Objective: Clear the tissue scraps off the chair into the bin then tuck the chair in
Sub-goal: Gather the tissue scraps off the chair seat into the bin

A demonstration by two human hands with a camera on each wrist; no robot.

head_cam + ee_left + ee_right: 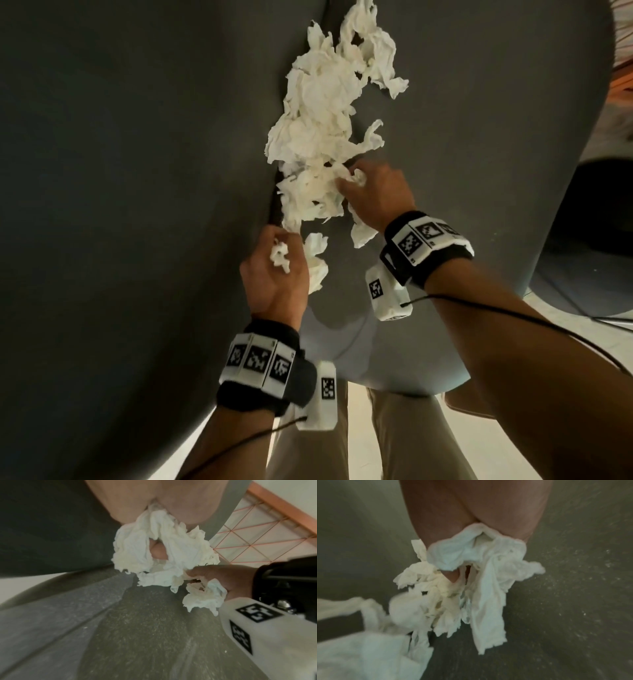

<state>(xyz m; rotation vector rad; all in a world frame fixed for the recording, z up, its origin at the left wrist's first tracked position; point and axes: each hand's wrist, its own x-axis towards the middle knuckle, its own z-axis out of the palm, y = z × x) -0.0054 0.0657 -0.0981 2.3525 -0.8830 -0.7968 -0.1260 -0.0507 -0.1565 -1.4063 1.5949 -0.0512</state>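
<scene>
A dark grey upholstered chair (137,171) is filling most of the head view, its seat and back meeting at a crease. Pale floor (582,329) is showing at the lower right, and the left wrist view is showing a white panel crossed by orange lines (248,536) beyond the chair. White tissue scraps (318,137) are lying heaped along the crease, too tangled to count. Two hands are working there. The left hand (274,277) is curling its fingers round a crumpled scrap (281,258). The right hand (375,195) is pinching torn scraps at the near end of the heap. Both wrists are wearing black bands (263,370) with patterned white tags.
</scene>
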